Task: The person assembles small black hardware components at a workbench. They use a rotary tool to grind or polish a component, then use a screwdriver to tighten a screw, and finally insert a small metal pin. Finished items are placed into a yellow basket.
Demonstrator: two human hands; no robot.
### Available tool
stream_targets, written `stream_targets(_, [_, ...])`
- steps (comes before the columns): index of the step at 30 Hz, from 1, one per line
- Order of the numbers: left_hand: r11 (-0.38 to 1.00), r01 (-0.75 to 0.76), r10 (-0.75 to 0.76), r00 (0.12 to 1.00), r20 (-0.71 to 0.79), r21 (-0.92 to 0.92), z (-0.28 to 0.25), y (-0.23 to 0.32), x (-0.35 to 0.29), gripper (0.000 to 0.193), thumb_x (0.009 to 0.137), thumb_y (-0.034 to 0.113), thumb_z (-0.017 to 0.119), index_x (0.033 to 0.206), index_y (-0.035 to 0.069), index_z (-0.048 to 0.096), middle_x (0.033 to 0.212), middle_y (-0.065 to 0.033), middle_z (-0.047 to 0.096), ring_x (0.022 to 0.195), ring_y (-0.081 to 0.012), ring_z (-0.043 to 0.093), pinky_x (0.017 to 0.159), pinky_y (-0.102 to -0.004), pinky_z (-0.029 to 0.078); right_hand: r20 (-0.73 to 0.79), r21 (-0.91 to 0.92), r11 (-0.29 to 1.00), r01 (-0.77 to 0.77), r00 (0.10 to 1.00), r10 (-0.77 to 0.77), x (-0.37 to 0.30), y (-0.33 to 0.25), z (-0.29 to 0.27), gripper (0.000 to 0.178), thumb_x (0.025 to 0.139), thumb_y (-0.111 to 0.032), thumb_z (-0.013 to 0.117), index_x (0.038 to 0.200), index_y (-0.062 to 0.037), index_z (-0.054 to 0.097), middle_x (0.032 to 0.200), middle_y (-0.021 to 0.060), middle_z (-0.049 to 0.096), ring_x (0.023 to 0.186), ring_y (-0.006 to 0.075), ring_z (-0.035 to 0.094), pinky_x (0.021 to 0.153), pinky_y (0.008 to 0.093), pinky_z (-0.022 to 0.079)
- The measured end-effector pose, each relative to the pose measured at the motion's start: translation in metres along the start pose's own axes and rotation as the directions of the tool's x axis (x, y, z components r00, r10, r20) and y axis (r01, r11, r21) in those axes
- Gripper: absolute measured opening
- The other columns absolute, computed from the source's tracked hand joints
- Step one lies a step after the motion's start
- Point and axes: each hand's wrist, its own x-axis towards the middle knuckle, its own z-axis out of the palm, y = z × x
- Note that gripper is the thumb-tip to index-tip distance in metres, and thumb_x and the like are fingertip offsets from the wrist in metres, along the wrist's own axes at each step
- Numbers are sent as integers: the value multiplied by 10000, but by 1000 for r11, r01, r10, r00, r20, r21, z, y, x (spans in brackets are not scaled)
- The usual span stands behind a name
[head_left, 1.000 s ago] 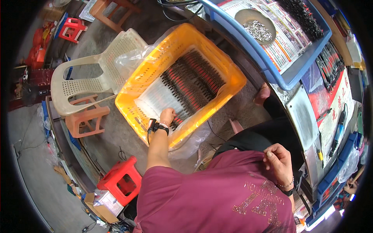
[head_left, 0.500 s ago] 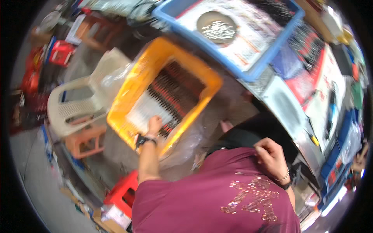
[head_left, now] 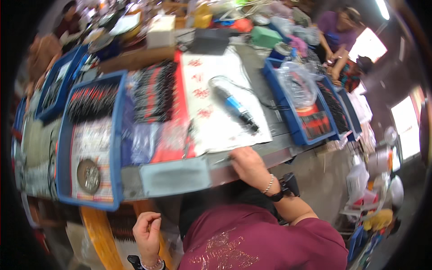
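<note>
My right hand (head_left: 249,167) is at the front edge of the grey table (head_left: 252,156), fingers bent together. A thin, blurred sliver shows by its fingertips; I cannot make out what it is. Beyond that hand, a blue-and-black corded power screwdriver (head_left: 236,107) lies on a white sheet (head_left: 200,128) with red marks. My left hand (head_left: 147,231) hangs below the table edge with curled fingers, nothing visible in it. A pale grey-blue pad (head_left: 175,176) lies along the table edge between the hands.
On the left, a blue tray (head_left: 118,148) holds black-and-red pieces (head_left: 92,102) and a round dish (head_left: 88,176) of small shiny parts. More such pieces (head_left: 155,92) lie beside it. Another blue tray (head_left: 294,130) stands right; a person (head_left: 339,31) works behind it. Below left is a yellow crate (head_left: 101,238).
My view has swung right, from the yellow crate to the table. My left hand has come out of the crate. My right hand has moved from my shirt front to the table edge.
</note>
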Motion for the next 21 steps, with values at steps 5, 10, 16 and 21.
stream_targets(5, [959,-237,214,966,147,157,72,34,81,128,840,-18,622,966,-34,633,891,-109,611,780,-183,587,695,-265,466,123,-154,983,95,989,-76,-3,33,-13,211,794,-16,554,994,-73,594,985,87,607,952,285,561,851,388,433])
stream_targets(10, [790,-427,443,894,73,440,137,12,163,266,839,75,679,1076,-15,598,891,-121,615,771,-246,588,696,-344,470,170,-146,980,132,980,-106,-4,45,-16,249,778,-10,540,1015,-68,585,992,88,595,965,273,563,862,378,425])
stream_targets(16, [732,-379,365,920,143,566,161,-9,198,433,788,99,718,1172,-1,544,772,-133,580,706,-304,565,666,-397,467,25,273,962,-14,1000,7,-17,44,-34,206,820,-22,555,1025,-19,575,988,124,577,925,286,566,813,354,453])
stream_targets(21, [780,-325,276,946,172,535,164,-4,206,361,789,65,698,1121,-11,577,707,-75,548,643,-205,541,608,-332,447,345,903,133,-408,874,342,-35,30,-37,157,891,-26,569,1047,-22,551,1011,78,573,840,118,556,704,248,453])
